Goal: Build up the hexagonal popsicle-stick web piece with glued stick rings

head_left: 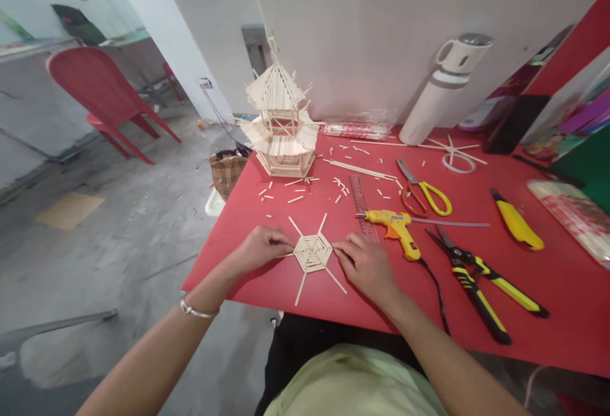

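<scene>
Between the two hands, a six-spoked stick web (312, 252) lies flat on the red table (257, 286).

The left hand (280, 242) pinches the spoke on its side between thumb and fingers, and the right hand (344, 253) pinches the opposite one, probably so that the web stays level and the joints at its middle take no strain. Just beyond the right hand, the glue gun (395, 222) lies on its side, nozzle turned leftward, seemingly for a quick reach; to that hand's right rest the black-and-yellow cutters (458, 254). Farther past it are a ruler (358, 190) and open scissors (410, 174). Beyond the left hand, short stick pieces (295, 199) lie scattered before an upright stick pagoda (277, 100), perhaps set back to leave working room.
</scene>
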Action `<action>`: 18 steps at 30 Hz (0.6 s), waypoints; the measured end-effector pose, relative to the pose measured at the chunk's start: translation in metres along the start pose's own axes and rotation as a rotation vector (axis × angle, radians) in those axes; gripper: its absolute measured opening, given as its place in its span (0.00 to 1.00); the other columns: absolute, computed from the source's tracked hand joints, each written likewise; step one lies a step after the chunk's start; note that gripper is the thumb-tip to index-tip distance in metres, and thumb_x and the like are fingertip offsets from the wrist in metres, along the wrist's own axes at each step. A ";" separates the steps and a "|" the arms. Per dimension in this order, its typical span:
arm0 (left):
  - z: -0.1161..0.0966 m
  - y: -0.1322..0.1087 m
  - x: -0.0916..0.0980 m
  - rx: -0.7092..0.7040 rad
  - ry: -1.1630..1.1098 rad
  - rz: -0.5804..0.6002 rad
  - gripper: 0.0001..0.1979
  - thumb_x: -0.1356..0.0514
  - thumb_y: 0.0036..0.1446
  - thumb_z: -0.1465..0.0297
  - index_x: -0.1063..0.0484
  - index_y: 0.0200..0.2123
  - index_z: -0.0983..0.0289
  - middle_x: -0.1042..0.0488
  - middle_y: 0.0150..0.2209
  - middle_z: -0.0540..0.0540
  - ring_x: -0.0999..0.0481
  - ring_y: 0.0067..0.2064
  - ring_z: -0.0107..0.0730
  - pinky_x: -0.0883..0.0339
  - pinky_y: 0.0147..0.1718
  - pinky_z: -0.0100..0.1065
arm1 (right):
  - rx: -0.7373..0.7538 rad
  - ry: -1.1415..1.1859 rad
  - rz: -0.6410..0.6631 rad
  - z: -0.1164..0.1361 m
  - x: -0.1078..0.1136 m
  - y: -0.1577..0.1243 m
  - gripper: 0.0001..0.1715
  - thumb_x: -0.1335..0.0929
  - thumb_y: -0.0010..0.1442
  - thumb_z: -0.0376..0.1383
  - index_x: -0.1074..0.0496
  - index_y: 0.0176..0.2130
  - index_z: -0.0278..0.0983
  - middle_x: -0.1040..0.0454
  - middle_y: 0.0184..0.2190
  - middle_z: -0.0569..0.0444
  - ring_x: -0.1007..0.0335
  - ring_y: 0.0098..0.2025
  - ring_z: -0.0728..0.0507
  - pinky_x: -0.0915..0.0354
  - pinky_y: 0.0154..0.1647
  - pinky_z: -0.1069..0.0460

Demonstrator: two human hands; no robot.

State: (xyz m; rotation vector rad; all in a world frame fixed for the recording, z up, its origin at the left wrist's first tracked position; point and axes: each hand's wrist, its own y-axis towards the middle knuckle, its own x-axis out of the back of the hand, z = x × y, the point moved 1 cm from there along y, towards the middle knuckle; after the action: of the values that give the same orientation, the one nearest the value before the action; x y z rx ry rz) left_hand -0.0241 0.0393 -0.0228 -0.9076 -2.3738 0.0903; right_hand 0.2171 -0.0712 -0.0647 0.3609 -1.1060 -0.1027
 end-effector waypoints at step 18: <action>-0.011 0.024 0.002 0.337 -0.278 0.233 0.14 0.37 0.47 0.67 0.31 0.15 0.66 0.35 0.13 0.48 0.42 0.15 0.20 0.47 0.16 0.27 | 0.014 0.065 0.002 -0.002 0.000 0.001 0.13 0.37 0.69 0.36 0.23 0.40 0.38 0.29 0.32 0.53 0.34 0.38 0.45 0.42 0.39 0.51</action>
State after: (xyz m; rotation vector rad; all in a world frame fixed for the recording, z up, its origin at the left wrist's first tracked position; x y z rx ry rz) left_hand -0.0049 0.0569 -0.0191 -1.0516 -2.3847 0.7275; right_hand 0.2185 -0.0704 -0.0650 0.3729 -1.0428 -0.0807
